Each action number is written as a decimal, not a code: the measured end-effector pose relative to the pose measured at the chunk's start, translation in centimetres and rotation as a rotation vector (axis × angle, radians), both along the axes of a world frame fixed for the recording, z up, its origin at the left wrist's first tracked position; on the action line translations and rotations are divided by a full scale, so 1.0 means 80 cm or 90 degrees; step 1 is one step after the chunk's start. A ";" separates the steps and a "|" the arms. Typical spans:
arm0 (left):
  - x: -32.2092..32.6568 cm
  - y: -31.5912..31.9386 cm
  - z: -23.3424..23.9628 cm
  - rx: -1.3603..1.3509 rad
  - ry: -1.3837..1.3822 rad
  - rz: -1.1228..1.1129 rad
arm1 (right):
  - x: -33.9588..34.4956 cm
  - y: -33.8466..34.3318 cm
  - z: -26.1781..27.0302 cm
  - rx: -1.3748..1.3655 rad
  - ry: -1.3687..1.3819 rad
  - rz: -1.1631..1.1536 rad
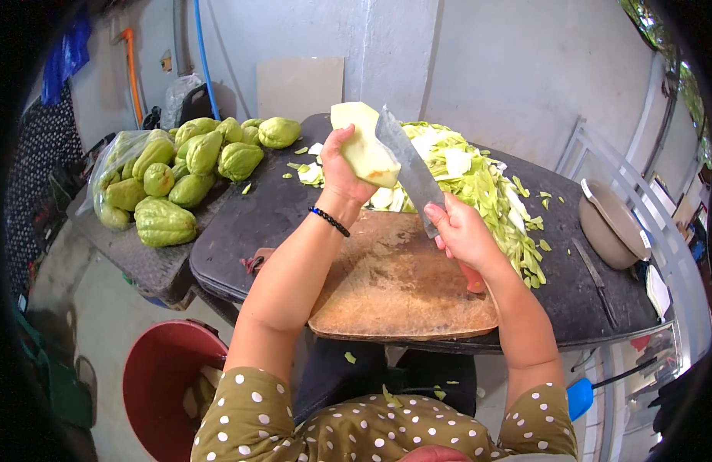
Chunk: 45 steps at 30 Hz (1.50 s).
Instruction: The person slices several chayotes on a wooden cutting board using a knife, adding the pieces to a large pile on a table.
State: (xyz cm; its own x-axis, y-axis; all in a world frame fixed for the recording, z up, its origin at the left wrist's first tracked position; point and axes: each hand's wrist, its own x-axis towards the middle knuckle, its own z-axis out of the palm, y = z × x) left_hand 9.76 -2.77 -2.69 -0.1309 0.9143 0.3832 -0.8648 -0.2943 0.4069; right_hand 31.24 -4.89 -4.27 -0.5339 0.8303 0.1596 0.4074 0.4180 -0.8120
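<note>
A pale, peeled chayote [364,144] is held up in my left hand [344,164], above the far end of a worn wooden cutting board [402,277]. My right hand [463,231] grips a large knife with a broad grey blade [414,167] and a red handle. The blade points up and away, right beside the chayote's right side. Behind and to the right of the board lies a big heap of pale green peelings and slices [477,190]. Part of the chayote is hidden by my left fingers and palm.
Whole green chayotes [165,216], some in a clear plastic bag [102,167], pile up at left. A second knife [595,283] and a brown basin [607,225] sit on the black table's right side. A red bin [160,387] with scraps stands on the floor at lower left.
</note>
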 end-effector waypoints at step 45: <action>-0.017 -0.009 0.002 -0.002 -0.007 0.047 | -0.018 -0.040 -0.013 0.729 -0.197 -0.073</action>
